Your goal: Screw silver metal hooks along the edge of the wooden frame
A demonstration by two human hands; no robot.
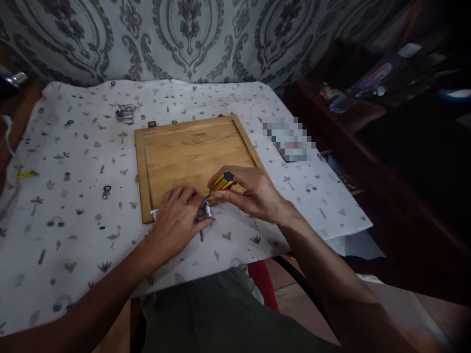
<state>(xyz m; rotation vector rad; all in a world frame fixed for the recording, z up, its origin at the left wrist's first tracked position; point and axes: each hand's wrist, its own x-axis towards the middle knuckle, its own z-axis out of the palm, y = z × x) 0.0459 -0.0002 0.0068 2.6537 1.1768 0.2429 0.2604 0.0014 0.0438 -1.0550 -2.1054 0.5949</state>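
Observation:
A square wooden panel (pixel 191 152) with a raised frame lies on a patterned white cloth (pixel 73 196). My right hand (pixel 253 193) is closed round a yellow-and-black screwdriver (pixel 222 182), whose tip points down-left to the panel's near edge. My left hand (pixel 176 215) rests on that edge with its fingers curled over a small metal fitting (pixel 203 212), thumb pressed beside it. The screwdriver tip meets the fitting between both hands. A small metal piece (pixel 153 213) sticks out at the panel's near left corner.
A cluster of metal hardware (pixel 125 113) lies on the cloth behind the panel's far left corner. A blurred flat object (pixel 289 139) sits to the panel's right. A dark wooden bench (pixel 368 127) with a plastic bottle (pixel 364 83) stands at the right. A patterned curtain hangs behind.

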